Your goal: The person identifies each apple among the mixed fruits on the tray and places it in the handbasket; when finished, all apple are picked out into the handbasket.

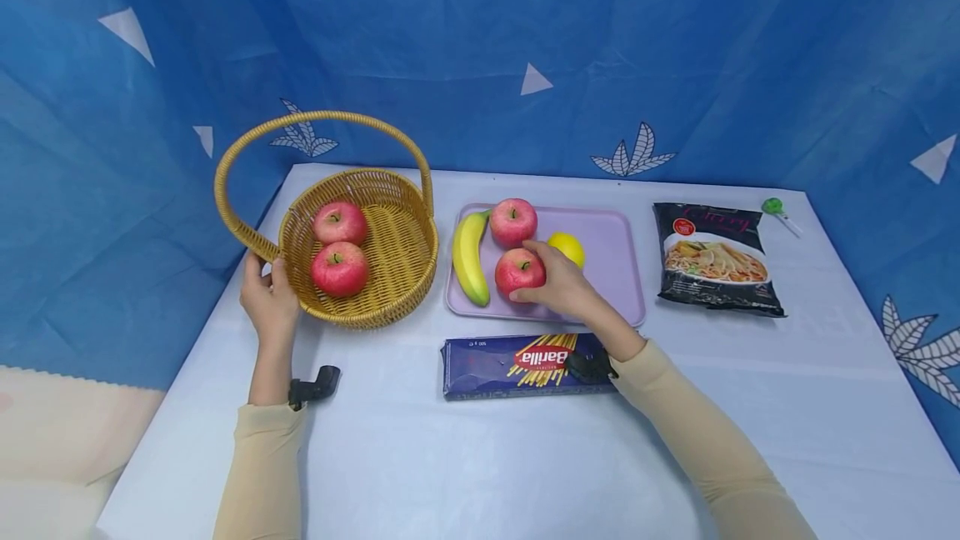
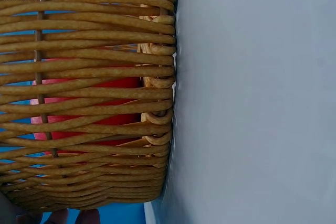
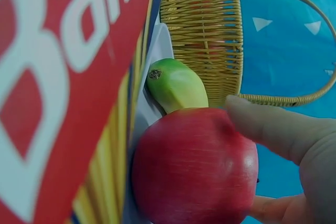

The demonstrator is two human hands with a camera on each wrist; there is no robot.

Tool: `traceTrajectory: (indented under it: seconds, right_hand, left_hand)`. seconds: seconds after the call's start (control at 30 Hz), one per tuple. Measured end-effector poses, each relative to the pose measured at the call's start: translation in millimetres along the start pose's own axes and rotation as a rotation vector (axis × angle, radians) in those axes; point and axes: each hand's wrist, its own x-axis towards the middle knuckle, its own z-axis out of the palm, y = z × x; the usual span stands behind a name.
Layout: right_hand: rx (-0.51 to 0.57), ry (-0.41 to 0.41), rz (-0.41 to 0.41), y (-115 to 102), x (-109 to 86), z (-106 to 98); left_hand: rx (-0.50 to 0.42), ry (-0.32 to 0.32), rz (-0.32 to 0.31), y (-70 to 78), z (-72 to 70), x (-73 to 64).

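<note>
At the left, my left hand [image 1: 272, 298] holds the wicker basket [image 1: 405, 298] by its rim, near the foot of the tall handle. Two red apples [image 1: 340, 223] lie inside the basket, one behind the other, and show red through the weave in the left wrist view. My right hand [image 1: 558, 282] grips another red apple [image 1: 517, 272] between thumb and fingers, over the front of the lilac tray [image 1: 611, 265]. Around it on the tray are a banana [image 1: 470, 258], a further apple [image 1: 513, 222] and a yellow lemon [image 1: 567, 249], partly hidden by the hand.
A blue Barilla pasta box [image 1: 487, 369] lies in front of the tray, under my right wrist. To the tray's right are a black noodle packet [image 1: 716, 261] and a green lollipop [image 1: 774, 208]. A blue curtain [image 1: 480, 48] hangs behind the white table [image 1: 450, 473].
</note>
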Motion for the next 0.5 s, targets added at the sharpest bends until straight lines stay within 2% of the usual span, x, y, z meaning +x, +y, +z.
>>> traceTrajectory:
  seconds: [0.5]
  right_hand:
    - [-0.023, 0.016, 0.01, -2.0, 0.7, 1.0]
  left_hand:
    - [-0.02, -0.001, 0.003, 0.2, -0.3, 0.3]
